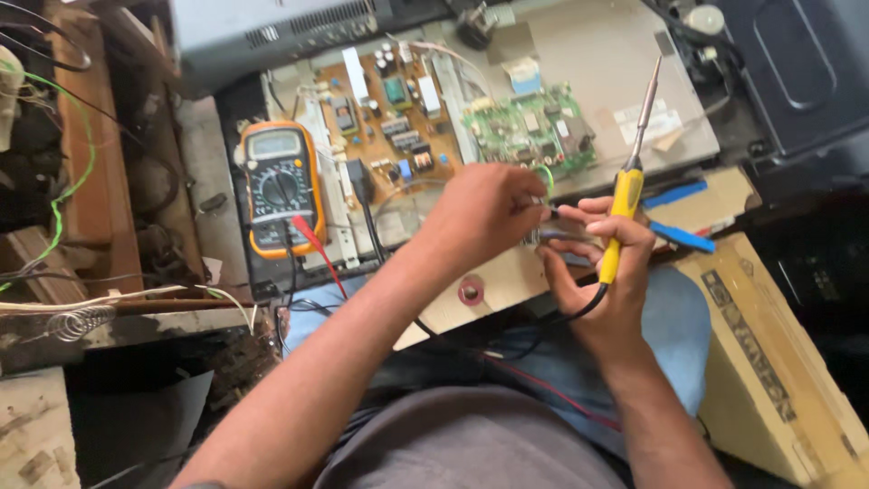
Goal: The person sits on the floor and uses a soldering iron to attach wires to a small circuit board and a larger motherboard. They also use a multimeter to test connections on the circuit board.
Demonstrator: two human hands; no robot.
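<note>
My right hand [605,272] grips a yellow-handled soldering iron [626,195], its metal tip pointing up and away over a grey metal panel [606,63]. My left hand [489,213] pinches a thin wire and a small part beside the right fingers, just below a green circuit board [529,127]. A brown power board [394,113] with capacitors lies to the left of the green one. The small part between my fingers is mostly hidden.
An orange-and-black multimeter [281,186] with red and black leads lies at the left. A coiled metal iron stand [77,321] sits on a wooden bench at far left. A cardboard box [769,353] is at the right, a blue tool [683,237] behind my hand.
</note>
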